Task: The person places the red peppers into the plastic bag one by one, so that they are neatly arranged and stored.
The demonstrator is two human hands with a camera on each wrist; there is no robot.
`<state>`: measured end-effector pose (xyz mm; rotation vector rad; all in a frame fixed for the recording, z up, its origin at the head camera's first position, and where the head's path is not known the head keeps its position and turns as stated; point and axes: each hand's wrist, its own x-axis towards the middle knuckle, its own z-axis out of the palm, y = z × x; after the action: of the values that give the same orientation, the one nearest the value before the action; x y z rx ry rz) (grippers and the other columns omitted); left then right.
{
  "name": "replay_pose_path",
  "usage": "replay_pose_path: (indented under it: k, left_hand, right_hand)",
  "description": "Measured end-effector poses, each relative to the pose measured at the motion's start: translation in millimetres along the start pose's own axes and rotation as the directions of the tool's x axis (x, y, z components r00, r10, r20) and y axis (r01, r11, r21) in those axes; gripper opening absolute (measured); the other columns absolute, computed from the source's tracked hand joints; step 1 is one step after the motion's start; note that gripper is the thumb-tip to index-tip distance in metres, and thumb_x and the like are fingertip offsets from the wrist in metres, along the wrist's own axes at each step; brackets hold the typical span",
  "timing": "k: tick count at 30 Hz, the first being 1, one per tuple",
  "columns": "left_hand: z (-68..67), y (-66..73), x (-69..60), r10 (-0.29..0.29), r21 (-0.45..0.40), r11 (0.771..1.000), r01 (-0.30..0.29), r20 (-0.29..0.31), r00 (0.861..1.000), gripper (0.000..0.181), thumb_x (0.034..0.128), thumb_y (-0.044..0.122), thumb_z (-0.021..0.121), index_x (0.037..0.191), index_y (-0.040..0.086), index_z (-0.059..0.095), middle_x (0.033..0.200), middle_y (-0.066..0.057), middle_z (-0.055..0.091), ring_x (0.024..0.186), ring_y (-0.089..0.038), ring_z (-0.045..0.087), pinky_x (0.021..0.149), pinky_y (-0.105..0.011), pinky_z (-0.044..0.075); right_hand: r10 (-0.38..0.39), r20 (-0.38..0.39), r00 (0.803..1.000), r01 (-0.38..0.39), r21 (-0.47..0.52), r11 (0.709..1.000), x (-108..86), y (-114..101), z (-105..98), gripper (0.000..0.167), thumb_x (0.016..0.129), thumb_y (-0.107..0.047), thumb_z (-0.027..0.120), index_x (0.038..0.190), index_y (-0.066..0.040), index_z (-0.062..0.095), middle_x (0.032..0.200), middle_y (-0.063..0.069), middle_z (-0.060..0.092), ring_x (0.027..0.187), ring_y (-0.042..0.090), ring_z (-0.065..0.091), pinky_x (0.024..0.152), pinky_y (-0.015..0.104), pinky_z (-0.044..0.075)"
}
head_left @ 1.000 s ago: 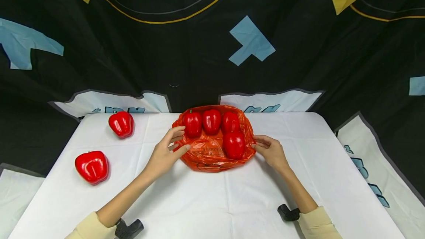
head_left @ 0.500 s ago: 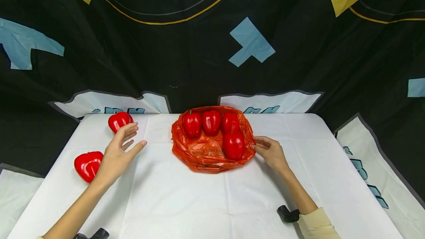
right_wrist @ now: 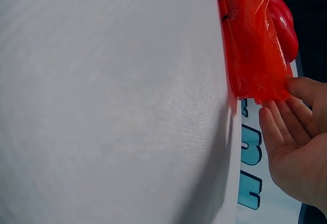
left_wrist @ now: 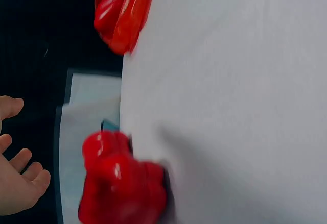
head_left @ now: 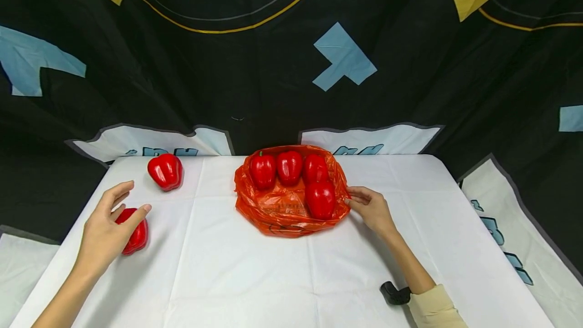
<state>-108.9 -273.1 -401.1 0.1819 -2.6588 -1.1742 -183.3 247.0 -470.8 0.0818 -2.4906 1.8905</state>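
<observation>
An orange-red plastic bag [head_left: 287,222] with a rolled-open mouth sits at the middle of the table. Inside lie several red bell peppers, among them a front one [head_left: 321,200]. At the bag's right rim my right hand [head_left: 372,210] pinches the plastic between thumb and fingers, also seen by the right wrist camera on the bag edge [right_wrist: 258,55]. My left hand [head_left: 106,229] hovers over the near-left bell pepper [head_left: 138,234], fingers spread and holding nothing; it partly hides that pepper. Farther back at left stands another red bell pepper [head_left: 166,171].
A white cloth covers the table [head_left: 246,282]. Behind it hangs a black curtain [head_left: 273,85] with blue and yellow shapes. A black wrist-worn device [head_left: 395,293] shows at the right sleeve [head_left: 434,308].
My left hand has let go of the bag's left rim and moved left to the near-left bell pepper. My right hand stays at the bag's right rim.
</observation>
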Motion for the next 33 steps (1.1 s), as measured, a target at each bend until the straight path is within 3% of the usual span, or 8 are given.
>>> replay_pose_path:
  k: [1, 4, 14, 23, 33]
  left_hand:
    - [-3.4, -2.9, -0.5, -0.028, 0.009, 1.000, 0.028, -0.006, 1.000, 0.071, 0.0978, 0.023, 0.065, 0.156, 0.008, 0.027, 0.154, -0.026, 0.032, 0.137, -0.050, 0.033, 0.102, -0.056, 0.036]
    - [-12.1, -12.7, -1.2, -0.069, 0.015, 0.997, 0.070, -0.030, 0.997, 0.073, 0.0976, 0.022, 0.064, 0.156, 0.007, 0.024, 0.156, -0.027, 0.028, 0.140, -0.051, 0.027, 0.101, -0.062, 0.033]
    - [-29.5, -45.7, -5.5, -0.166, 0.088, 0.982, 0.167, -0.015, 0.986, 0.079, 0.0973, 0.028, 0.064, 0.156, 0.000, 0.019, 0.153, -0.034, 0.023, 0.137, -0.057, 0.024, 0.098, -0.069, 0.032]
    - [-27.6, -64.0, -2.3, -0.254, 0.103, 0.964, 0.246, 0.077, 0.964, 0.089, 0.0967, 0.037, 0.063, 0.156, -0.003, 0.010, 0.149, -0.040, 0.017, 0.129, -0.062, 0.024, 0.090, -0.074, 0.039]
    - [-21.1, -73.1, -4.0, -0.321, 0.098, 0.946, 0.309, 0.141, 0.937, 0.091, 0.0974, 0.041, 0.062, 0.155, -0.004, 0.008, 0.150, -0.041, 0.014, 0.127, -0.064, 0.027, 0.088, -0.070, 0.043]
  right_hand:
    - [0.001, -0.002, 1.000, -0.001, 0.001, 1.000, 0.0, 0, 0, 0.035, 0.090, 0.003, 0.071, 0.123, 0.009, 0.064, 0.120, 0.025, 0.066, 0.108, 0.031, 0.067, 0.084, 0.020, 0.054]
    - [-0.001, -0.006, 1.000, 0.001, 0.007, 1.000, -0.3, 1, -1, 0.035, 0.090, 0.003, 0.071, 0.123, 0.010, 0.064, 0.120, 0.026, 0.065, 0.108, 0.033, 0.066, 0.084, 0.020, 0.054]
    - [0.000, -0.003, 1.000, 0.000, -0.007, 1.000, -2.0, -3, -1, 0.036, 0.091, 0.001, 0.071, 0.125, 0.009, 0.063, 0.122, 0.025, 0.065, 0.110, 0.035, 0.065, 0.084, 0.019, 0.053]
    - [0.000, -0.003, 1.000, 0.000, -0.015, 1.000, -1.7, -2, -1, 0.035, 0.090, 0.001, 0.071, 0.124, 0.009, 0.064, 0.120, 0.025, 0.066, 0.108, 0.034, 0.066, 0.084, 0.019, 0.054]
    - [-0.014, -0.001, 1.000, 0.014, 0.017, 1.000, -0.3, 1, -2, 0.034, 0.088, 0.005, 0.071, 0.122, 0.009, 0.065, 0.118, 0.024, 0.067, 0.097, 0.013, 0.070, 0.084, 0.023, 0.055]
